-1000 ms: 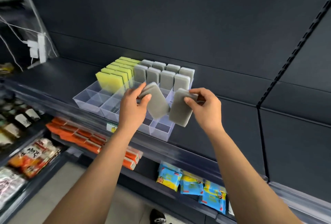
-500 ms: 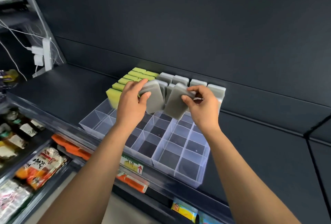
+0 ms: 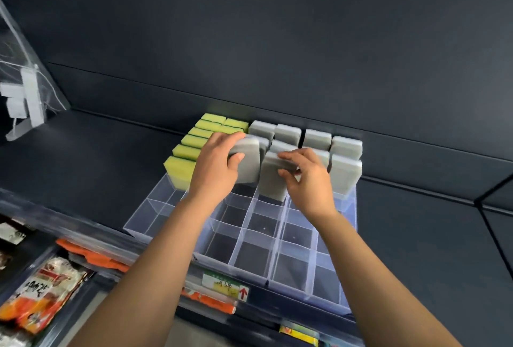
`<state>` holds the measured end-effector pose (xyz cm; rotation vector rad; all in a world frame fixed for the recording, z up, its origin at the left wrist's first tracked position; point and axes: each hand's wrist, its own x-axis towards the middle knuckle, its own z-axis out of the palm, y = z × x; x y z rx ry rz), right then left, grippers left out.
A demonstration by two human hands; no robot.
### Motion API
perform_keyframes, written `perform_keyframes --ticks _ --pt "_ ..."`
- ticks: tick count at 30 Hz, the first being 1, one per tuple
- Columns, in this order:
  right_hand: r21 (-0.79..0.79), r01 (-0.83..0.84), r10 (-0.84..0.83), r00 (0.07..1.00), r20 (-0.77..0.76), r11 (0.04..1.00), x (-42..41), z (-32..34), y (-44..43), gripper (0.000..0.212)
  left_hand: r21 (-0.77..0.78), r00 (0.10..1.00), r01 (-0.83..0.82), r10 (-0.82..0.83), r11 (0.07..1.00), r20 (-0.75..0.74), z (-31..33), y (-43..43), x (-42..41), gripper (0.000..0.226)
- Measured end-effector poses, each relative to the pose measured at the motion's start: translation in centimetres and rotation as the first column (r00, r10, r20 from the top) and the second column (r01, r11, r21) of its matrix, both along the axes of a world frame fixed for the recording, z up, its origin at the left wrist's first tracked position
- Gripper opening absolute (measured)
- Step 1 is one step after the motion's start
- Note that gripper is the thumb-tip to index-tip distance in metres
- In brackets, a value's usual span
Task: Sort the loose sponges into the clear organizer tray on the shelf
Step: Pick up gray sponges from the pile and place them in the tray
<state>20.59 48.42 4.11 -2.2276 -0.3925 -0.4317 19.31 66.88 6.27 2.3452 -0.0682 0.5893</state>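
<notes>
A clear organizer tray (image 3: 288, 269) with a grid of compartments sits on the dark shelf. Its far rows hold upright yellow-green sponges (image 3: 191, 141) on the left and grey sponges (image 3: 316, 138) on the right. My left hand (image 3: 213, 166) is shut on a grey sponge (image 3: 248, 163), held upright over a middle compartment. Beside it, my right hand (image 3: 308, 177) grips another grey sponge (image 3: 273, 180), whose lower edge dips into the neighbouring compartment. The near rows of compartments hold nothing.
A dark back wall rises just behind the tray. A white power strip with cables (image 3: 25, 105) hangs at the left. Below the shelf edge with its price label (image 3: 224, 285) lie orange packets (image 3: 91, 255) and snack bags (image 3: 47, 291).
Both hands have carried their grey sponges forward and down into the tray, next to the filled rows. The view has moved closer and looks more steeply down.
</notes>
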Motion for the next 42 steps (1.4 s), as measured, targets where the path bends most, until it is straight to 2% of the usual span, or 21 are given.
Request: perform_keyframes --ticks 4,12,17,22,29,36,42 --pt "-0.092 0.035 -0.039 0.998 -0.042 0.995 -0.6 -0.9 0.8 0.028 0.043 0.993 0.112 -0.110 0.993 -0.035 -0.1 1.0 0.7 0.039" --pt "-0.121 0.118 -0.126 0.990 -0.060 0.986 -1.1 -1.1 1.6 0.027 0.165 0.962 0.263 -0.246 0.951 -0.117 -0.7 2.0 1.1 0.038" --pt "-0.147 0.147 -0.156 0.986 -0.054 0.978 -1.4 -1.0 2.0 0.028 0.276 0.958 0.284 -0.259 0.918 -0.124 -1.3 2.1 1.3 0.038" --pt "-0.227 0.192 -0.195 0.981 0.008 0.955 -1.5 -1.0 2.0 0.028 0.426 0.974 0.224 -0.213 0.877 -0.074 -1.9 2.3 1.6 0.040" --pt "-0.306 0.233 -0.231 0.972 0.043 0.923 -1.8 -1.3 2.3 0.039 0.425 0.966 0.256 -0.245 0.868 -0.081 -2.0 2.1 1.7 0.038" --pt "-0.327 0.253 -0.247 0.967 0.062 0.911 -2.4 -1.3 2.6 0.040 0.508 0.974 0.223 -0.209 0.832 -0.085 -1.5 2.2 1.3 0.047" --pt "-0.416 0.295 -0.308 0.951 0.035 0.861 -3.6 -1.4 2.2 0.051 0.519 0.965 0.246 -0.257 0.819 -0.052 -1.2 1.6 0.8 0.046"
